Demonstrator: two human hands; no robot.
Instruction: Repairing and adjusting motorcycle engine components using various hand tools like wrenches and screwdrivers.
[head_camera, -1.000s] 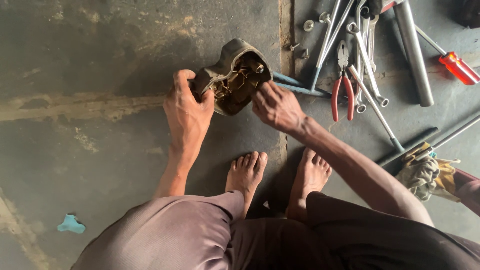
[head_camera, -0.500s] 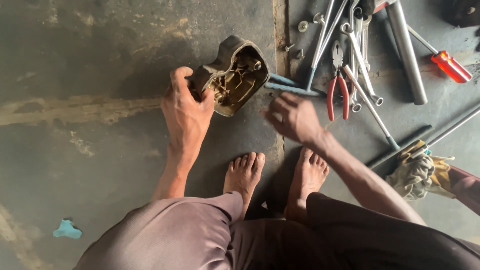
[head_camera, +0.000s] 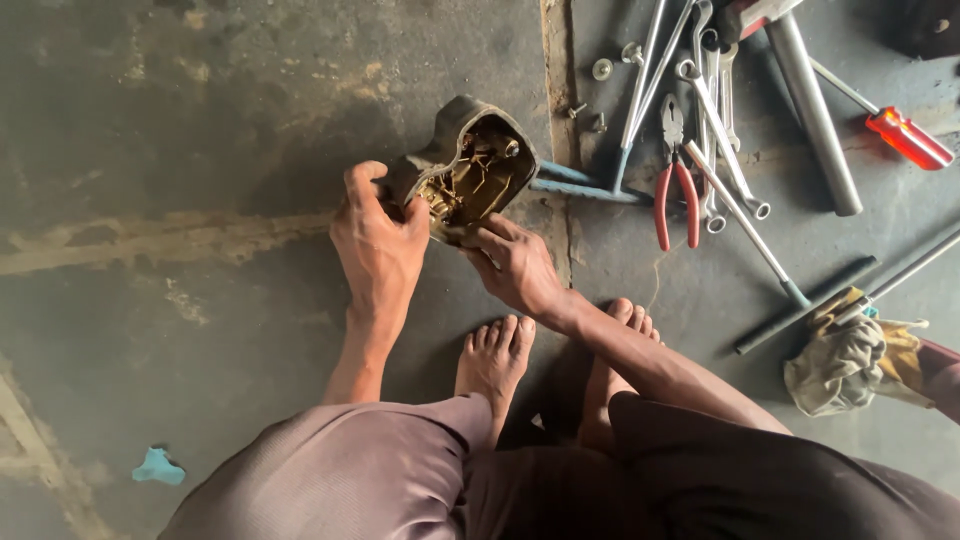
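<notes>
A greasy metal housing (head_camera: 470, 170) is propped on edge on the concrete floor (head_camera: 180, 120), open side turned up so the brassy inner parts are seen. It's clamped at its left end by the left hand (head_camera: 378, 250), fingers wrapped tight round the casing. The right hand (head_camera: 515, 265) is set at the lower rim, fingers curled against the edge (whether anything small is pinched there can't be told).

Progress-wise: the inside is already exposed, and loose bolts and washers (head_camera: 600, 70) are scattered nearby, so opening-up looks largely done; the internals look not yet pulled.

Further out, red-handled pliers (head_camera: 675, 190), a bunch of wrenches (head_camera: 715, 110), a steel pipe (head_camera: 810, 110) and a red screwdriver (head_camera: 905, 135) are spread out to the right, with a crumpled rag (head_camera: 850, 355) nearer the bare feet (head_camera: 495, 360).
</notes>
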